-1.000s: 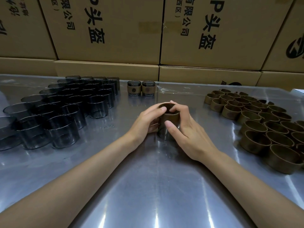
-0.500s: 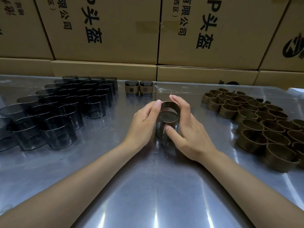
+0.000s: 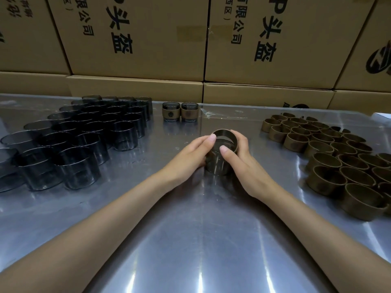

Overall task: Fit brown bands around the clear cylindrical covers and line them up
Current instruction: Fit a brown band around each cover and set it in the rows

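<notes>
We hold one clear cover [image 3: 218,163] upright on the bench [image 3: 190,240], left hand [image 3: 186,159] and right hand [image 3: 245,163] curled round it, fingers [image 3: 223,149] clamped on the brown band [image 3: 233,142] at its top. Behind it stand two banded covers [image 3: 180,111]. Left of it cluster bare covers [image 3: 84,140]; right of it, loose bands [image 3: 334,157].

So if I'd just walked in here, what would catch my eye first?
Probably the two hands at the table's centre: the left hand and right hand grip a clear cover with a brown band around its top. Next, the crowd of dark clear covers on the left and the brown bands massed on the right, with two finished pieces at the back.
</notes>
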Demonstrator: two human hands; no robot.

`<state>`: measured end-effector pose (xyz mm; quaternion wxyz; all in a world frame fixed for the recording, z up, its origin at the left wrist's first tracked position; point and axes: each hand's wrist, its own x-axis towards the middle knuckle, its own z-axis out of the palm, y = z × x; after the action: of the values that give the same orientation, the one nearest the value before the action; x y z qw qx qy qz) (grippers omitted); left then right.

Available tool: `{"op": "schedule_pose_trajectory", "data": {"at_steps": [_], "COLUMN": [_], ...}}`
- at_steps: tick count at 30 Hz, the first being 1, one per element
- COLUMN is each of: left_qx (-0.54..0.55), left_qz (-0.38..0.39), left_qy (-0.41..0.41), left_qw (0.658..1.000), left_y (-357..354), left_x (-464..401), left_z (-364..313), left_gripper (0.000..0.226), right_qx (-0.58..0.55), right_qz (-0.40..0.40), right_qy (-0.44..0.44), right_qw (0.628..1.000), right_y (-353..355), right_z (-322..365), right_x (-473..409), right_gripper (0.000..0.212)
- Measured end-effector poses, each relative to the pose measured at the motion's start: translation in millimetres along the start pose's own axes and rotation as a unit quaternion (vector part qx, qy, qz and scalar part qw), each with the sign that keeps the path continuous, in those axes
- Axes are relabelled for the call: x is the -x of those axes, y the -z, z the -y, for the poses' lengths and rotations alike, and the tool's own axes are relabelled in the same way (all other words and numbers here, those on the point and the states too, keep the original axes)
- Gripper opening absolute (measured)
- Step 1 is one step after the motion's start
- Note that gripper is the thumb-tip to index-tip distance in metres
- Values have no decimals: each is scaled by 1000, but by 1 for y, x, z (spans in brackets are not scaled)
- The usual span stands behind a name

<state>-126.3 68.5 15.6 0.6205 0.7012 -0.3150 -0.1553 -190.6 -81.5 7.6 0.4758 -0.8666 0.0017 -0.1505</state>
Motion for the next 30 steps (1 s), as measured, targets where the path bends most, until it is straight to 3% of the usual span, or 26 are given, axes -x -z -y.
{"op": "schedule_pose_trajectory", "data": {"at_steps": [2, 6, 13, 19, 26, 28, 30], "left_qx": [-27, -129, -158, -162, -50, 2, 42], "left_qz": [28, 26, 31, 4, -25, -51, -71], "left_qy": [14, -21, -24, 5, -28, -25, -15], "left_qw": [999, 991, 987, 987, 998, 998, 997], "left_y": [4, 6, 4, 3, -8, -10, -11], "left_x": [2, 2, 4, 1, 4, 4, 4], "left_z": [-4, 1, 1, 1, -1, -2, -2], "left_gripper": [39, 72, 65, 85, 66, 44, 36], "right_qx": [-26, 0, 1, -72, -218, -243, -257], "right_qz": [16, 32, 45, 65, 58, 43, 38], "right_qy": [-15, -47, -48, -40, -42, -42, -45], "right_qw": [999, 998, 998, 994, 973, 968, 965], "right_y": [2, 3, 2, 0, -7, -8, -9], "right_z": [-2, 1, -2, -3, 4, 8, 10], "right_x": [-1, -2, -4, -4, -1, -2, -3], "right_gripper": [63, 92, 99, 80, 72, 87, 101]}}
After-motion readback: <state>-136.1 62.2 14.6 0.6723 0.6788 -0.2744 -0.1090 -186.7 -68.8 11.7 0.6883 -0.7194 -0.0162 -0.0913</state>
